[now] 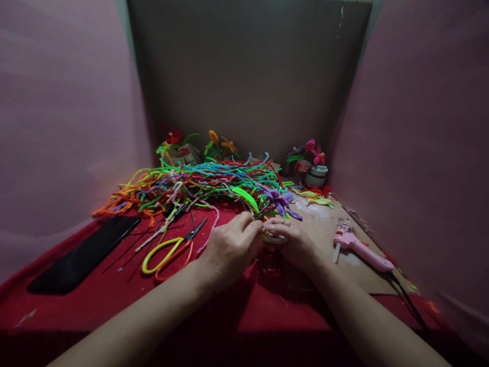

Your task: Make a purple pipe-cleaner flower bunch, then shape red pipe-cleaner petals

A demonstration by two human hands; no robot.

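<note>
My left hand [234, 245] is closed, its thumb and fingertips pinching the stem of a pipe-cleaner flower. That flower [280, 200] has purple petals and leans to the right above my hands; a bright green leaf [245, 198] rises on its left side. My right hand [293, 240] meets the left at the stem, fingers curled around a small pale ring that looks like a roll of tape [275, 238]. The fingertips hide the stem's lower part. Left of my left hand lie scissors [168, 255] with one yellow and one orange-red handle, blades pointing away.
A heap of coloured pipe cleaners [214, 178] spreads across the back. A black phone-like slab [84, 255] lies left on the red cloth [214, 321]. A pink glue gun [361, 247] with a cord rests on a cardboard sheet [324, 275]. Finished flowers [221, 142] and a jar [316, 176] stand behind.
</note>
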